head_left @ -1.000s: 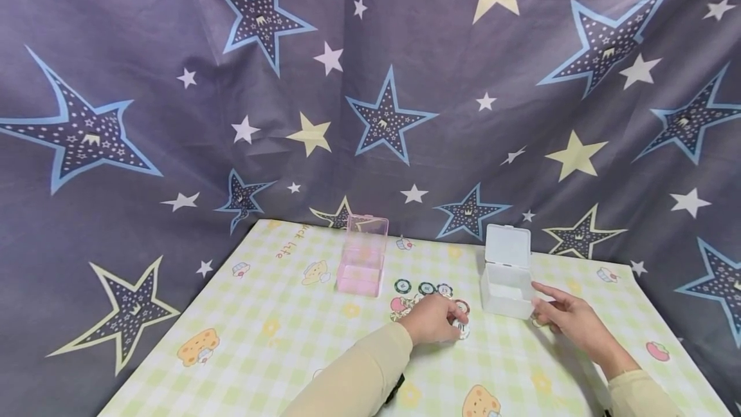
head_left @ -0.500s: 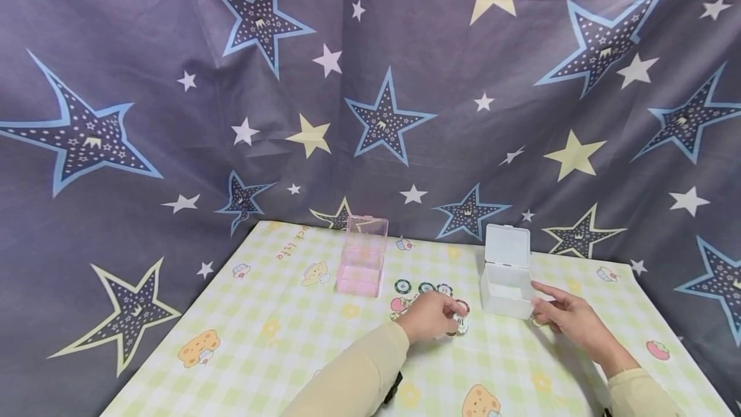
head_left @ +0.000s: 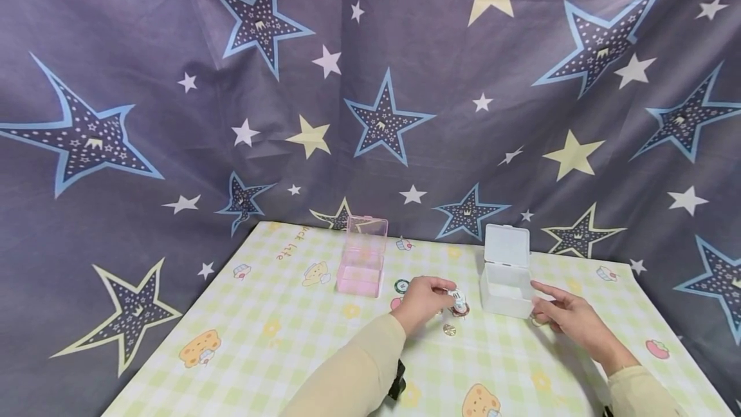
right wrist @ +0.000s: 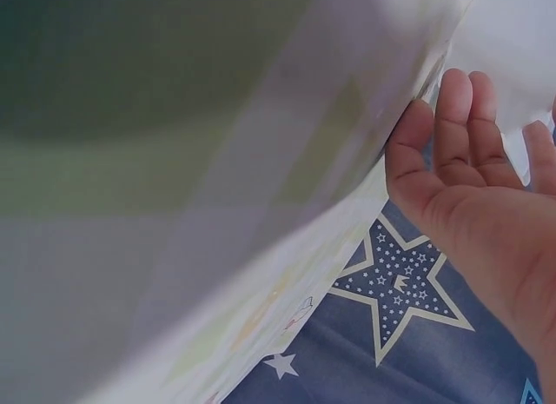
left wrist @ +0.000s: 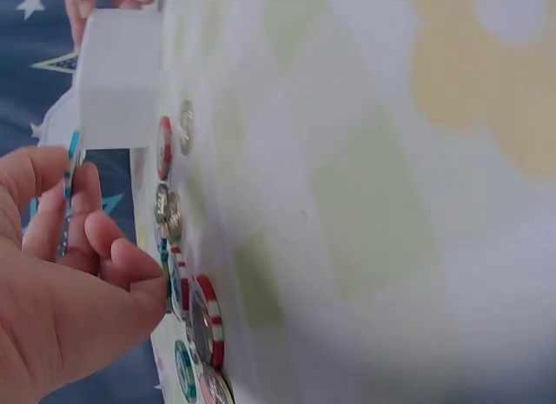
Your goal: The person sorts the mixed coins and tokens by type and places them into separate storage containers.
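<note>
My left hand (head_left: pixel 424 303) pinches a poker chip (left wrist: pixel 73 165) with a blue-and-white edge between thumb and fingers, raised off the table. Below it lies a cluster of chips and gold coins, partly hidden by the hand in the head view. A red-edged chip (left wrist: pixel 164 148), a gold coin (left wrist: pixel 187 126) and several others show in the left wrist view. My right hand (head_left: pixel 570 320) rests its extended fingers against the right side of a white box (head_left: pixel 502 301), whose lid stands up. A small gold round thing (head_left: pixel 538 323) lies by that hand's fingers, partly hidden.
A clear pink box (head_left: pixel 357 283) with its lid raised stands left of the chips. A green-edged chip (head_left: pixel 402 286) lies beside the left hand. The checked tablecloth (head_left: pixel 324 365) ends at a starry curtain (head_left: pixel 382 198) behind.
My left hand has lifted the chip and moved slightly up and back, uncovering a gold coin on the cloth. The right hand stays at the white box.
</note>
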